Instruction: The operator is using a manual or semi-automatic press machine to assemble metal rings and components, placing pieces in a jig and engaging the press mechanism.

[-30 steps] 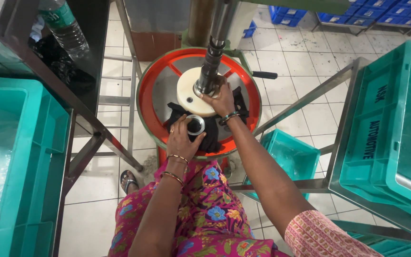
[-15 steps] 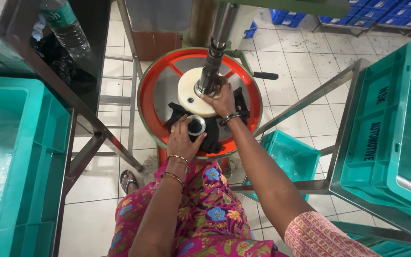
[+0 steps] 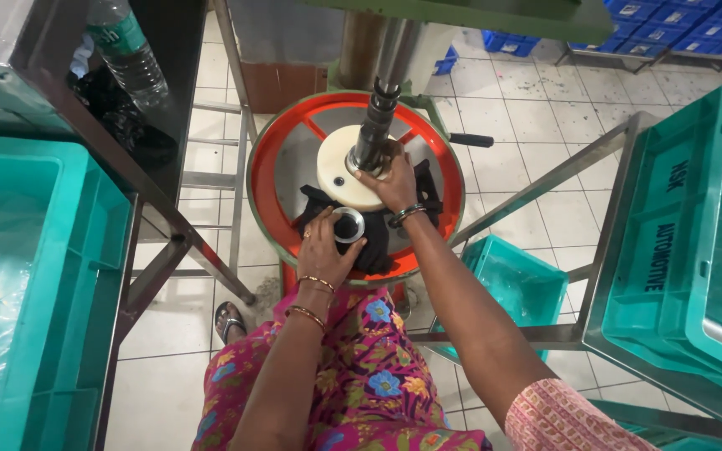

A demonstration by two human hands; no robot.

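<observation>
Two hands work inside the orange-rimmed round press plate: the left hand curls its fingers around a metal bearing ring on a black cloth near the plate's front edge, while the right hand rests closed around the base of the steel ram over a cream disc. Teal crates and metal frames crowd both sides, with bare tiled floor beyond the plate.

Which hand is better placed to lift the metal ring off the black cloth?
Left. The left hand already touches the metal ring on the black cloth; the right hand is up at the press shaft.
</observation>
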